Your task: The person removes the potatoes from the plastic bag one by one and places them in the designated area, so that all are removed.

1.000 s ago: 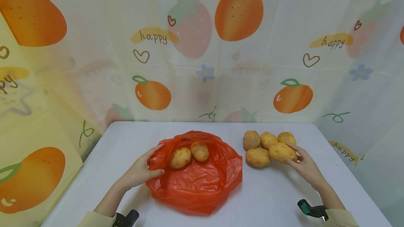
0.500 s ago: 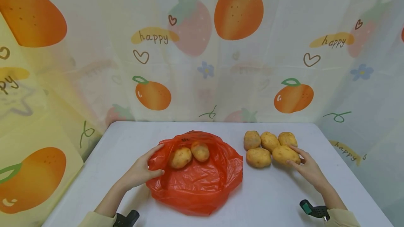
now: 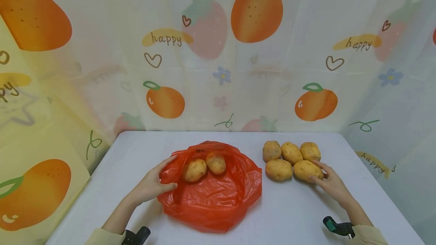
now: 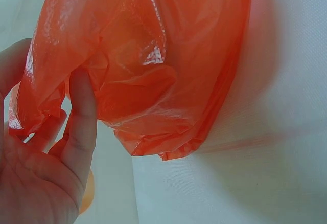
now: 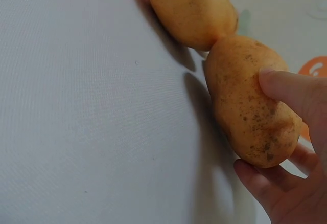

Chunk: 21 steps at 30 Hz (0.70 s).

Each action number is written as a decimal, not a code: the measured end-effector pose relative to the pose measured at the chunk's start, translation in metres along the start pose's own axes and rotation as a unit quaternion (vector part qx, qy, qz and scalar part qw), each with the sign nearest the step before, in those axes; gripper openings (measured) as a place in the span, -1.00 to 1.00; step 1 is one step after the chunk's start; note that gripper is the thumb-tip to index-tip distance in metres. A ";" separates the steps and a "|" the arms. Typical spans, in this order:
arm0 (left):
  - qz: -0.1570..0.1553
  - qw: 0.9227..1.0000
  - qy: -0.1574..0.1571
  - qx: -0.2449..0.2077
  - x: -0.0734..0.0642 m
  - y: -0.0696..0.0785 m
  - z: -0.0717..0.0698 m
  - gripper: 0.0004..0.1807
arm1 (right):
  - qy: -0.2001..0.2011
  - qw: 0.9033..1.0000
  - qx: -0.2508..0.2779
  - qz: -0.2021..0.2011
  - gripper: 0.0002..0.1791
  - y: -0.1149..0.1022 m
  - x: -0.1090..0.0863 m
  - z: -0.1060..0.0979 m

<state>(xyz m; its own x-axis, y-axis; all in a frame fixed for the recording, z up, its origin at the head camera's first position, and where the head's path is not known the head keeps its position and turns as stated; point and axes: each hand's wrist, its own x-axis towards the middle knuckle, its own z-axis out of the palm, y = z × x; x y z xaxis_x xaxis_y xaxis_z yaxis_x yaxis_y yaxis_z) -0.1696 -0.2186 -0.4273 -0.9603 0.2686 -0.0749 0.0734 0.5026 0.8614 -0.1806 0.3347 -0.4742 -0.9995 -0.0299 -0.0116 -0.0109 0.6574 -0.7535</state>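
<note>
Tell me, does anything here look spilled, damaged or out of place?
Nothing really stands out. Two potatoes lie in the crumpled red bag, and five other potatoes sit grouped on the white table, none visibly split. The potato in the right hand has dark specks, perhaps just dirt.

Red plastic bag (image 3: 211,197), crinkled, mouth open, far left edge held by left hand (image 3: 154,182). Two tan potatoes (image 3: 195,170) inside, toward far side. Right of bag, three far potatoes (image 3: 291,152) in row; nearer, left potato (image 3: 279,170) and right potato (image 3: 307,170), oblong, dark-specked, gripped by right hand (image 3: 332,184).
</note>
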 end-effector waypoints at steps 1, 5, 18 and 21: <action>0.001 1.000 0.001 0.001 0.000 0.000 0.000 -0.11 | -0.001 1.000 0.000 0.001 -0.21 0.001 0.000 0.000; -0.001 1.000 0.004 0.007 0.000 0.001 0.000 -0.11 | -0.010 1.000 0.002 0.013 -0.19 0.001 0.000 0.001; -0.003 1.000 0.001 0.002 -0.001 0.002 0.000 -0.12 | -0.023 1.000 0.001 0.021 -0.18 -0.001 0.000 0.001; -0.002 1.000 0.000 0.000 -0.001 0.002 0.000 -0.12 | -0.024 0.999 0.004 0.021 -0.18 -0.001 0.000 0.001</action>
<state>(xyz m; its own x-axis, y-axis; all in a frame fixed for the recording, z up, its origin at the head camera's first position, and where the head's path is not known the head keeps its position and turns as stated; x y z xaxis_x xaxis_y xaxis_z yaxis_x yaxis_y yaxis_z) -0.1690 -0.2181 -0.4255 -0.9608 0.2658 -0.0790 0.0687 0.5040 0.8610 -0.1806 0.3335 -0.4744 -0.9964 -0.0385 -0.0759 0.0324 0.6533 -0.7564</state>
